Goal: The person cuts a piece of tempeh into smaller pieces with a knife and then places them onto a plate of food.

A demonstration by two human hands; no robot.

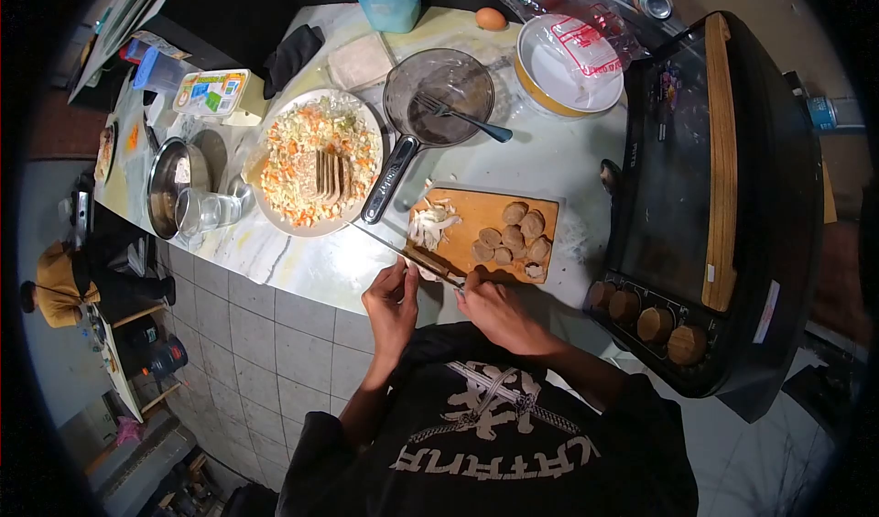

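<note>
My right hand [499,314], fingers closed round the handle, holds a kitchen knife [377,239]. Its blade points left past the near edge of the wooden cutting board [467,198], toward the plate. My left hand [392,304] is closed, thumb and fingers pinched together close to the blade at the board's near left corner; what they pinch is hidden. Pale thin slices [433,224] lie heaped on the board's left part. Several brown round pieces, like mushroom caps [511,233], sit on its right part.
Left stands a plate [272,217] of chopped vegetables with brown slices [330,178]. Behind the board are a frying pan [439,68] with a fork [462,117], an egg [491,19] and a bowl [560,64]. A toaster oven [678,196] borders the right; a glass [194,211] stands left.
</note>
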